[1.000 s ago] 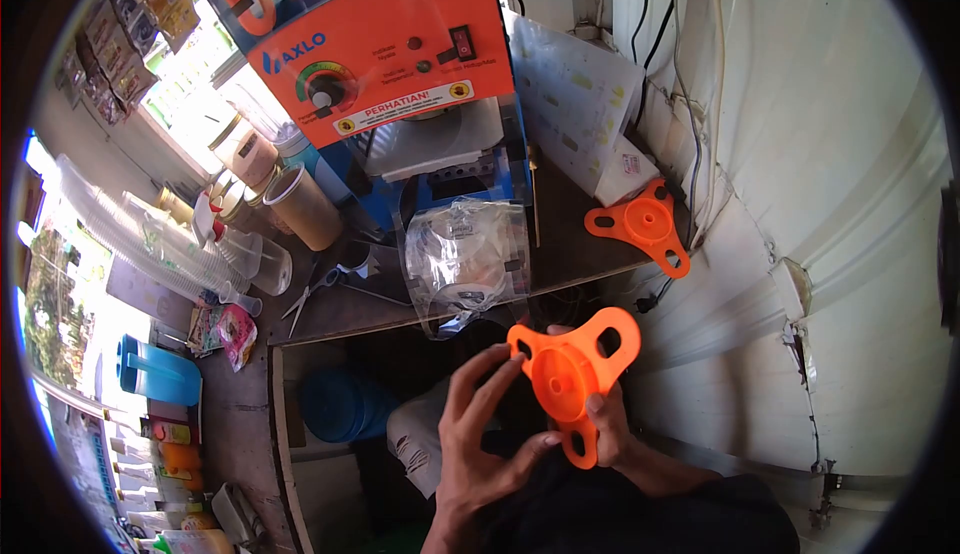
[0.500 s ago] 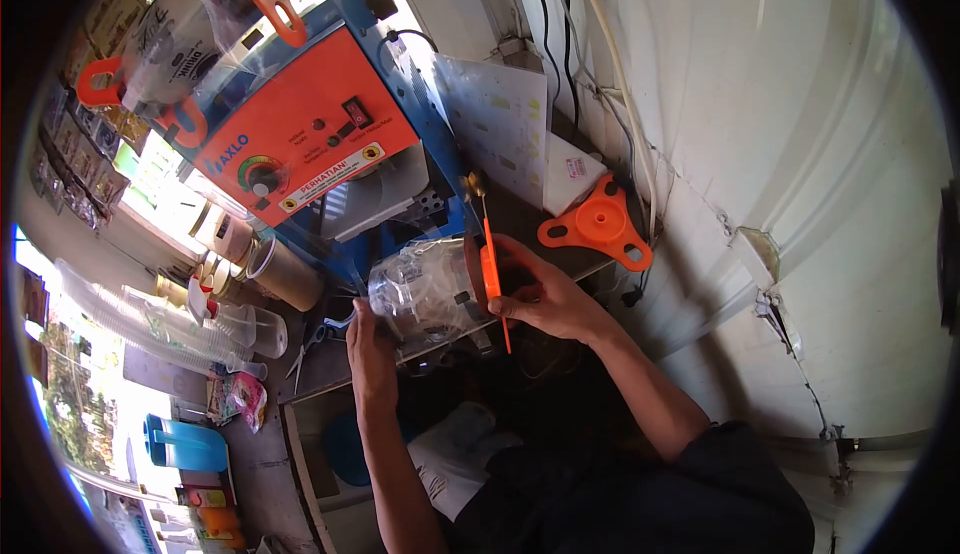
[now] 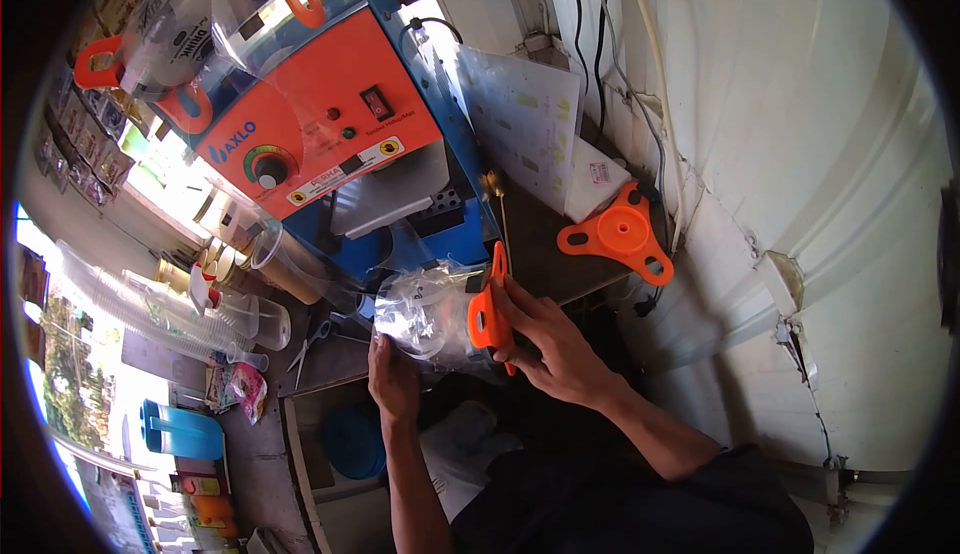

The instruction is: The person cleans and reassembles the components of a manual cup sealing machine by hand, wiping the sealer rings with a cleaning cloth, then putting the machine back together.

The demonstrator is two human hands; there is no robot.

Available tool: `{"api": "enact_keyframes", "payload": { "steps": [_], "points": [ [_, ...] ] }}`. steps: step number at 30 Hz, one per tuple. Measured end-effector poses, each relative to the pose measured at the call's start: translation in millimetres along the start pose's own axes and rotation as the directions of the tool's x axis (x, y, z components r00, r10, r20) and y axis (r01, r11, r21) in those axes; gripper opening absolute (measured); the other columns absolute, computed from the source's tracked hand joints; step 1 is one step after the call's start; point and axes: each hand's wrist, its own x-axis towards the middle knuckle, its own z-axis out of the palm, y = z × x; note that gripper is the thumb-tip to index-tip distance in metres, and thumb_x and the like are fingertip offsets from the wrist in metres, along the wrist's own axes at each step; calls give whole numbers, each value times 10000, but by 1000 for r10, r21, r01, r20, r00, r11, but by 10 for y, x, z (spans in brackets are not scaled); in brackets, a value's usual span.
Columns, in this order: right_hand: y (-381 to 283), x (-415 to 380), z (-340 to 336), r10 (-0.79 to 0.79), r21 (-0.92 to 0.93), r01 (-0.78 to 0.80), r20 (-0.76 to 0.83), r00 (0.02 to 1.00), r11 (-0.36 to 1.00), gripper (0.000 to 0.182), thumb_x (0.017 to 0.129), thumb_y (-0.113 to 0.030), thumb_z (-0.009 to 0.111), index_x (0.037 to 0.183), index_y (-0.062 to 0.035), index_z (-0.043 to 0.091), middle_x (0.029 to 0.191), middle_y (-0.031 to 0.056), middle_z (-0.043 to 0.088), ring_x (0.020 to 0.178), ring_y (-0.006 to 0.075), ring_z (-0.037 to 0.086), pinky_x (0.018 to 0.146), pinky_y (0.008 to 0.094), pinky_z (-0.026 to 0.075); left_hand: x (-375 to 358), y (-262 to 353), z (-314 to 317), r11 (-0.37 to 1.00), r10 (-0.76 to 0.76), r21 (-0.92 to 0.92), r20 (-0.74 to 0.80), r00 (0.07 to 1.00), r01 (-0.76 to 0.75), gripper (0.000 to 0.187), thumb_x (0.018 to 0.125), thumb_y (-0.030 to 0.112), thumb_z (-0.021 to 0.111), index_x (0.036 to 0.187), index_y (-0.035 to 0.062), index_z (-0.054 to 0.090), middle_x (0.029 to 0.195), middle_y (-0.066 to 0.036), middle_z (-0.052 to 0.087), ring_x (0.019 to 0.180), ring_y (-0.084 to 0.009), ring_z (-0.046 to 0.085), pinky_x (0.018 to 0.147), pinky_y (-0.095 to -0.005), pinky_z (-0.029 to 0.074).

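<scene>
Now the left hand (image 3: 393, 379) is touching film (image 3: 412, 316), hold unclear. The right hand (image 3: 560, 351) is gripping an orange holder (image 3: 483, 314) near the desk (image 3: 545, 269) edge.

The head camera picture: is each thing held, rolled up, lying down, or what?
Bright orange plastic holder, held edge-up by the right hand
Clear wrinkled plastic film roll, wound, next to that holder
Left hand, at the film roll's left end
Orange three-armed plastic holder, lying on the dark brown table
Clear plastic cups, nested
Red rocker switch, on or off unclear
</scene>
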Motion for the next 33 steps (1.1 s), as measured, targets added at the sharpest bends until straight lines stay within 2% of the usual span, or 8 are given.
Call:
{"api": "enact_keyframes", "payload": {
  "steps": [7,9,12,14,18,20,30,33],
  "points": [
    [28,-61,257,-50,1,51,-167,985,999,614,910,-120,596,1452,-38,319,1471,220,334,1063,363,508,978,413,384,52,-81,95,995,56,83,-116,992,-47,395,953,292,463,1243,26,493,1157,-87,571,1091,-194,549,954,-363,405],
    [-19,-63,299,-70,-40,62,-267,961,997,556,931,-104,554,1426,16,330,1359,289,407,1010,362,524,882,407,433,80,-70,98,995,48,98,-141,989,-35,389,943,283,460,1230,24,501,1139,-88,570,1068,-187,554,932,-351,414],
    [-89,-39,329,-21,56,41,-318,948,998,520,952,-137,537,1409,30,353,1186,273,491,969,346,548,838,387,465,80,-85,14,992,-4,127,-165,986,25,357,965,283,467,1218,33,495,1191,-97,545,1113,-213,525,991,-378,386],
    [-183,-22,243,22,75,-1,-288,958,997,506,954,-150,541,1395,35,375,1109,253,500,925,327,566,797,375,481,51,-92,-4,891,77,451,-266,961,54,388,960,307,467,1232,29,483,1190,-101,539,1134,-219,511,994,-374,387],
    [-227,18,180,111,79,-96,-218,970,992,459,950,-179,550,1337,49,452,1014,226,515,793,287,606,689,347,505,90,-66,63,952,41,307,-163,986,11,407,973,319,429,1249,24,469,1221,-108,527,1156,-219,499,1000,-363,380],
    [-245,55,176,142,78,-128,-209,968,989,445,948,-185,550,1318,51,472,995,220,521,772,287,610,679,347,506,92,-59,127,992,19,126,-159,987,1,430,949,306,431,1269,21,472,1165,-99,555,1073,-183,546,919,-335,419],
    [-454,175,79,294,59,-289,-129,947,956,375,941,-242,551,1159,60,595,913,215,547,709,287,613,648,366,508,76,-192,112,989,142,71,-199,970,-130,437,947,315,410,1268,24,470,1179,-81,547,1090,-185,542,948,-337,410],
    [-346,158,68,227,21,-226,-114,967,974,418,944,-289,551,1184,53,574,935,209,549,774,292,613,705,373,507,80,-162,163,991,129,63,-233,964,-118,430,947,315,413,1249,17,483,1153,-77,553,1067,-174,547,919,-325,419]
  ]
}}
